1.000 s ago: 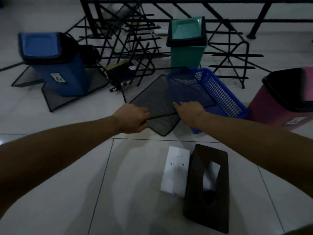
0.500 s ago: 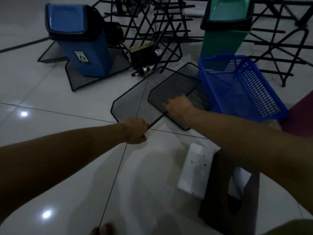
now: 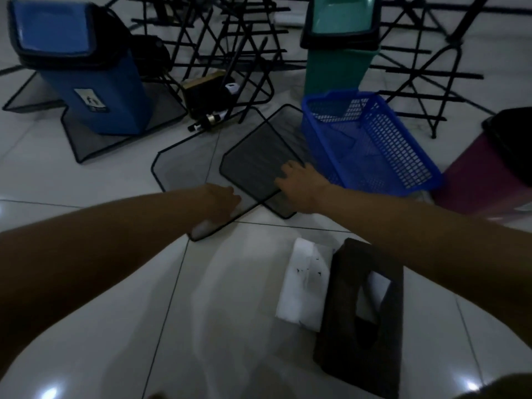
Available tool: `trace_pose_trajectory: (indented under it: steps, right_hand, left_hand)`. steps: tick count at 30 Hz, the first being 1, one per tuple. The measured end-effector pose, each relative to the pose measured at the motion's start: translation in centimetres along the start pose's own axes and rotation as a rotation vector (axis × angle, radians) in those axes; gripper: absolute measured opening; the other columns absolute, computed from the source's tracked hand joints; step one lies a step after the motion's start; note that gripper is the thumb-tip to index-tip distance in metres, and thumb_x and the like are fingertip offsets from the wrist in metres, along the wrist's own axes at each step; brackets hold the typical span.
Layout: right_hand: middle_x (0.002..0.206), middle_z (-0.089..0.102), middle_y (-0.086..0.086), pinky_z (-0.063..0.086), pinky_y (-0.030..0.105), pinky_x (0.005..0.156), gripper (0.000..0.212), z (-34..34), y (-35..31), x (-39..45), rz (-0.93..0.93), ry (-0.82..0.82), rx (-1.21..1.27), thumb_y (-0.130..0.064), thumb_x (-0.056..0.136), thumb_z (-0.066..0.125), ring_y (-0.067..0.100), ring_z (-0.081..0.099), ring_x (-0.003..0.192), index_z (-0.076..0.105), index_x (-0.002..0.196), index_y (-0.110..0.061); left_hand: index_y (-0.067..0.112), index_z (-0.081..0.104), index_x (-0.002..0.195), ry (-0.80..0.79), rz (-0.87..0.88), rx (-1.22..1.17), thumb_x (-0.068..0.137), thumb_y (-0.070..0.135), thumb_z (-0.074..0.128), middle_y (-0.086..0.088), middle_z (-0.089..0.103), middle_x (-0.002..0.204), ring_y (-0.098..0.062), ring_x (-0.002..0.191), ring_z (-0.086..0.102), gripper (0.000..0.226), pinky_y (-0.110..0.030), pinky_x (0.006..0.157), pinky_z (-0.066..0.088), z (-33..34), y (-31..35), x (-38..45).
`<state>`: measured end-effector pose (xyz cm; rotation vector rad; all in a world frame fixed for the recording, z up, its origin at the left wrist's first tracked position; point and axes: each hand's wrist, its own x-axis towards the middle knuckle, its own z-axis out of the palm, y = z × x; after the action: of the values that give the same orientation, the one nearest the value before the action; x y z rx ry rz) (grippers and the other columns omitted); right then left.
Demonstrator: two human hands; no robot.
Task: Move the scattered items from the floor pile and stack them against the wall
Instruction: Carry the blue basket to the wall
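Both hands now flat — left hand [image 3: 221, 204] and right hand [image 3: 299, 187] released the black mesh tray [image 3: 256, 165] onto the floor; restack pending.

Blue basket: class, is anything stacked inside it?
No, the blue basket holds nothing; its mesh floor shows bare.

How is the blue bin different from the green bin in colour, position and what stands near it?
The blue bin stands at the far left on a black mesh tray; the green bin stands farther right, just behind the blue basket. The blue bin shows a white label, the green bin none. Both have black-rimmed swing lids.
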<state>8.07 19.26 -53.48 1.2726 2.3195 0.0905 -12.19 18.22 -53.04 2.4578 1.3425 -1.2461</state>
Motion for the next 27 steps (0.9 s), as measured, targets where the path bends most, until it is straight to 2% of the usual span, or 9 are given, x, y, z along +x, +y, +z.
trace_pose_trajectory:
  steps: [2,5,11,14,16,19,22,24,27]
  right_hand:
    - [0.155,0.019,0.017,0.021,0.054,0.113,0.057,0.6,1.1,-1.7,0.066,0.085,-0.095,-0.036,0.098,0.045,0.035,0.015,0.145,0.028,0.148,-0.016]
    - [0.152,0.022,0.017,0.023,0.053,0.111,0.056,1.8,3.3,-4.6,0.166,0.12,-0.062,-0.038,0.097,0.045,0.034,0.02,0.141,0.029,0.145,-0.015]
    - [0.152,0.024,0.015,0.027,0.053,0.108,0.066,4.9,8.0,-11.2,0.271,-0.033,0.029,-0.052,0.096,0.034,0.033,0.033,0.134,0.02,0.149,-0.015]
    - [0.154,0.022,0.014,0.027,0.055,0.109,0.077,6.5,9.4,-13.4,0.329,-0.239,0.006,-0.047,0.092,0.047,0.033,0.031,0.137,0.011,0.153,-0.015]
    - [0.152,0.026,0.014,0.031,0.057,0.107,0.08,7.4,9.8,-14.1,0.366,-0.299,-0.028,-0.039,0.091,0.054,0.033,0.033,0.136,0.01,0.153,-0.015]
    - [0.146,0.037,0.013,0.03,0.058,0.107,0.06,7.9,9.9,-14.3,0.326,-0.282,-0.134,-0.025,0.097,0.05,0.032,0.041,0.13,0.023,0.15,-0.016]
    - [0.138,0.048,0.009,0.029,0.06,0.107,0.043,7.5,9.8,-14.0,0.244,-0.274,-0.251,-0.018,0.099,0.047,0.032,0.049,0.124,0.041,0.141,-0.016]
    - [0.136,0.051,0.008,0.031,0.059,0.108,0.041,7.5,9.9,-13.6,0.196,-0.194,-0.292,-0.018,0.098,0.047,0.032,0.05,0.122,0.045,0.139,-0.016]
    - [0.137,0.051,0.01,0.031,0.053,0.106,0.04,6.8,9.8,-13.0,0.155,-0.021,-0.214,-0.02,0.099,0.045,0.031,0.051,0.121,0.042,0.138,-0.014]
  left_hand:
    - [0.01,0.015,0.152,0.049,0.022,-0.027,0.102,0.032,0.038,-0.013,0.024,0.154,-0.028,0.134,0.038,0.058,-0.033,0.103,0.036,-1.6,0.7,1.0]
    - [0.009,0.033,0.145,0.1,0.072,-0.016,0.101,0.034,0.041,-0.013,0.037,0.145,-0.026,0.129,0.041,0.051,-0.033,0.101,0.037,-4.0,2.3,2.3]
    - [0.009,0.042,0.137,0.234,0.206,-0.026,0.098,0.032,0.045,-0.013,0.039,0.141,-0.028,0.125,0.045,0.045,-0.032,0.098,0.04,-7.9,6.4,3.9]
    - [0.005,0.041,0.138,0.268,0.218,-0.013,0.096,0.028,0.047,-0.015,0.042,0.142,-0.029,0.127,0.045,0.047,-0.035,0.099,0.041,-8.9,8.1,4.7]
    - [0.004,0.033,0.142,0.259,0.252,0.002,0.099,0.029,0.043,-0.017,0.036,0.144,-0.029,0.127,0.042,0.051,-0.033,0.1,0.038,-9.5,9.2,4.9]
    - [0.007,0.021,0.148,0.273,0.283,0.044,0.1,0.029,0.044,-0.016,0.025,0.15,-0.029,0.131,0.037,0.058,-0.033,0.102,0.034,-10.2,10.6,4.9]
    - [0.009,0.018,0.149,0.367,0.282,0.091,0.097,0.029,0.049,-0.015,0.026,0.148,-0.031,0.128,0.038,0.064,-0.04,0.102,0.038,-10.9,11.5,4.8]
    - [0.009,0.02,0.146,0.477,0.254,0.114,0.094,0.034,0.051,-0.015,0.028,0.144,-0.032,0.126,0.038,0.066,-0.043,0.099,0.041,-11.3,12.1,4.8]
    - [0.009,0.024,0.137,0.654,0.083,0.073,0.09,0.044,0.05,-0.016,0.029,0.139,-0.032,0.123,0.036,0.064,-0.042,0.094,0.04,-11.5,12.2,4.4]
